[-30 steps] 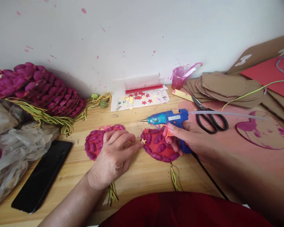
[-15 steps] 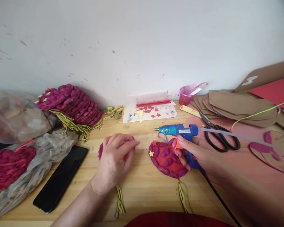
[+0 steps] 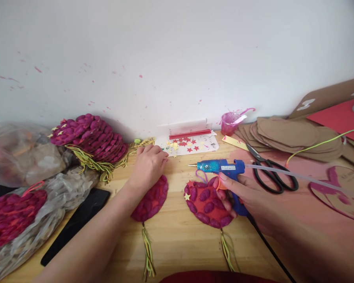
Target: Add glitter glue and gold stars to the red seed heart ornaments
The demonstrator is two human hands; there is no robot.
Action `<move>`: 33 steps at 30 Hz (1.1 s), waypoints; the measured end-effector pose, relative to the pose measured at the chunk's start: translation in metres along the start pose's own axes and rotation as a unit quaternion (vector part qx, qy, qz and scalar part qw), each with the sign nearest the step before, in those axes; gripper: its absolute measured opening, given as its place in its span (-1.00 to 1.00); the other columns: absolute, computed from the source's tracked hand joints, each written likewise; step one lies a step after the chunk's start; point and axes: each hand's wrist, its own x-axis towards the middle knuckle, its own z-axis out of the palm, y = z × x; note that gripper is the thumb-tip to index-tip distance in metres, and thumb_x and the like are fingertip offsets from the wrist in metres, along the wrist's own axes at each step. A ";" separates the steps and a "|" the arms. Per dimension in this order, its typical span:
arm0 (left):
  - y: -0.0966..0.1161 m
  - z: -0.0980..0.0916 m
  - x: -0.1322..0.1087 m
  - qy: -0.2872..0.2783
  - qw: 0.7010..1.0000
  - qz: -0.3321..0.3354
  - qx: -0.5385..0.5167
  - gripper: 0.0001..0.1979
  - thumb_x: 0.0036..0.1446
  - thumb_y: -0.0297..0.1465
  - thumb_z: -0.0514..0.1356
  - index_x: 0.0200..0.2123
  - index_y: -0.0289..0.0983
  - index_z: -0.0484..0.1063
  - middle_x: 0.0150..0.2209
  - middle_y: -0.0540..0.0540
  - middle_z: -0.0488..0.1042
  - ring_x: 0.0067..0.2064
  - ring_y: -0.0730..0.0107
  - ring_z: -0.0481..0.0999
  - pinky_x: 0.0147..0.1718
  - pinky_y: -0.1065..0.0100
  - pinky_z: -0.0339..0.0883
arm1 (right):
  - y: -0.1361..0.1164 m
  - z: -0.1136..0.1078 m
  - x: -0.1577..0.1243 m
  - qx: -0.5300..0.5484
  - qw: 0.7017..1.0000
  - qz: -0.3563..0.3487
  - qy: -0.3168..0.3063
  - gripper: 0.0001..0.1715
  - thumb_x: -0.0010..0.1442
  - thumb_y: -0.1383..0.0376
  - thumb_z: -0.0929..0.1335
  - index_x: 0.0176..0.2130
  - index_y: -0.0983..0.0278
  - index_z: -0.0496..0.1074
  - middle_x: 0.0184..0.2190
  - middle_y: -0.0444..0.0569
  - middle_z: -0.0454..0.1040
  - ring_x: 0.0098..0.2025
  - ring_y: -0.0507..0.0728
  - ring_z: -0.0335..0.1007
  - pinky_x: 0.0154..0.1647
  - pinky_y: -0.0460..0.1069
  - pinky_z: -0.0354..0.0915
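My right hand (image 3: 238,192) grips a blue hot glue gun (image 3: 216,166), a finger at its orange trigger (image 3: 222,180). Its metal nozzle points left, and a clear glue stick (image 3: 268,169) trails out behind. Beneath the gun lies a round red ornament (image 3: 208,202) with purple lumps, a yellow star (image 3: 187,197) and a yellow-green tassel. My left hand (image 3: 150,163) reaches past a second such ornament (image 3: 152,202), covering its upper part. Its bent fingers are near the lower left corner of a white sheet (image 3: 205,147) with small stars; the fingertips are hidden.
Black scissors (image 3: 273,173) lie behind the gun, beside stacked cardboard discs (image 3: 289,133). A cup of pink paint (image 3: 230,122) stands by the wall. On the left are piled purple ornaments (image 3: 91,135), plastic bags (image 3: 73,184) and a black phone (image 3: 76,224). A cord (image 3: 271,251) runs toward the front.
My left hand has moved forward off the left ornament toward the star sheet, uncovering the ornament's lower part. The right hand still holds the glue gun in nearly the same spot.
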 end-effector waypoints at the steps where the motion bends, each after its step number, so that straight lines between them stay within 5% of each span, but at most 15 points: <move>1: -0.002 0.002 0.004 -0.007 1.000 -0.008 0.000 -0.87 0.24 -0.44 0.23 -0.30 -0.23 0.61 -0.26 -0.17 0.60 -0.12 0.07 0.48 -0.16 0.09 0.18 | 0.001 -0.001 0.000 0.000 1.000 0.003 0.000 -0.44 0.13 -0.17 0.43 -0.37 0.27 0.40 -0.52 -0.15 0.37 -0.58 -0.03 0.24 -0.63 -0.13 0.13; 18: 0.000 0.018 0.027 -0.086 0.996 -0.016 -0.033 -0.82 0.28 -0.39 0.19 -0.32 -0.24 0.59 -0.30 -0.14 0.64 -0.21 0.15 0.57 -0.11 0.12 0.21 | -0.001 -0.001 -0.001 0.030 0.999 0.008 -0.013 -0.47 0.13 -0.13 0.44 -0.45 0.26 0.40 -0.54 -0.15 0.37 -0.59 -0.03 0.23 -0.62 -0.12 0.13; 26: -0.006 0.023 0.026 -0.082 0.993 -0.038 -0.079 -0.80 0.28 -0.41 0.14 -0.26 -0.21 0.59 -0.23 -0.12 0.65 -0.17 0.19 0.59 -0.08 0.16 0.26 | 0.000 -0.001 0.000 0.016 1.000 0.007 -0.011 -0.47 0.13 -0.15 0.43 -0.41 0.25 0.42 -0.55 -0.15 0.37 -0.59 -0.03 0.22 -0.63 -0.12 0.11; 33: -0.006 0.026 0.021 -0.072 0.997 0.012 -0.022 -0.78 0.32 -0.42 0.12 -0.22 -0.22 0.59 -0.21 -0.15 0.62 -0.15 0.18 0.58 -0.10 0.15 0.23 | -0.001 -0.001 0.000 0.012 1.000 0.015 -0.015 -0.47 0.14 -0.15 0.43 -0.40 0.26 0.42 -0.53 -0.14 0.37 -0.58 -0.02 0.23 -0.62 -0.13 0.12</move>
